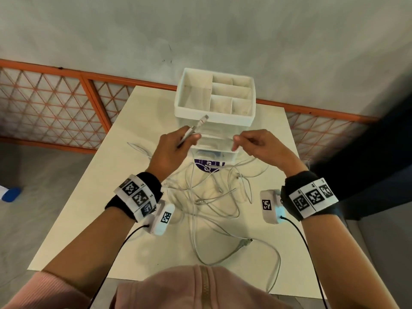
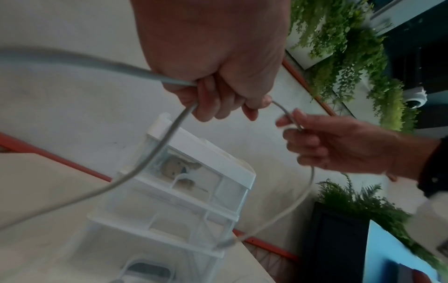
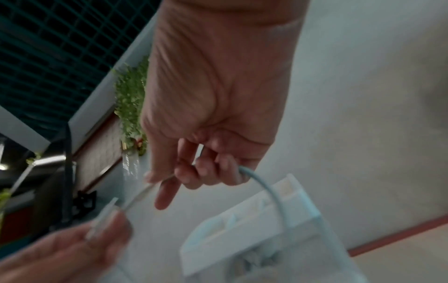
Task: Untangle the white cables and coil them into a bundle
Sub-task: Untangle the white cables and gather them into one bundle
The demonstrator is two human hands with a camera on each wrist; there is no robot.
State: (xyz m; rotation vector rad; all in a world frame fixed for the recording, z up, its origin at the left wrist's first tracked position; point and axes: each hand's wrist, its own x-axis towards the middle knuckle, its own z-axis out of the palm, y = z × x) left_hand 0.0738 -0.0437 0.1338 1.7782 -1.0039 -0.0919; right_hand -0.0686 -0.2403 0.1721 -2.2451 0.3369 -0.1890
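Observation:
Several white cables (image 1: 200, 210) lie in a loose tangle on the cream table (image 1: 107, 197), below and between my raised hands. My left hand (image 1: 189, 139) grips one white cable, and its USB plug (image 1: 204, 118) sticks up past the thumb. In the left wrist view a short stretch of this cable (image 2: 282, 108) runs across to my right hand (image 1: 237, 141), which pinches it between thumb and fingers. From the right hand (image 3: 194, 170) the cable (image 3: 269, 185) curves down toward the table. Both hands hover just in front of the organizer.
A white drawer organizer (image 1: 223, 119) with open top compartments stands at the table's far middle. A loose plug (image 1: 245, 241) lies near the front edge. An orange lattice fence (image 1: 55, 103) runs behind, and a dark shape (image 1: 367, 166) is at the right.

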